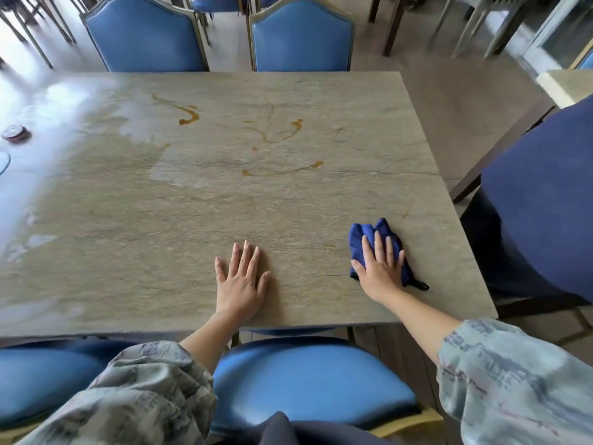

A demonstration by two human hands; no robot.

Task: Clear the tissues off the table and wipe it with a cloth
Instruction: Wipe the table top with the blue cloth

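A grey-green stone table [192, 220] fills the head view. My right hand [380, 268] presses flat, fingers straight, on a crumpled blue cloth [364, 234] near the table's front right corner. My left hand [240, 281] rests flat on the bare tabletop near the front edge, fingers spread. Orange-brown liquid streaks [189, 115] mark the far middle of the table, with a second streak [296, 125] and a third streak [317, 164] to the right. No tissues are in view.
Two blue chairs [144, 36] [301, 36] stand behind the far edge. A blue chair seat [308, 380] is under the near edge below me. A small round lidded object [14, 133] sits at the far left. A person in dark blue [545, 203] stands at the right.
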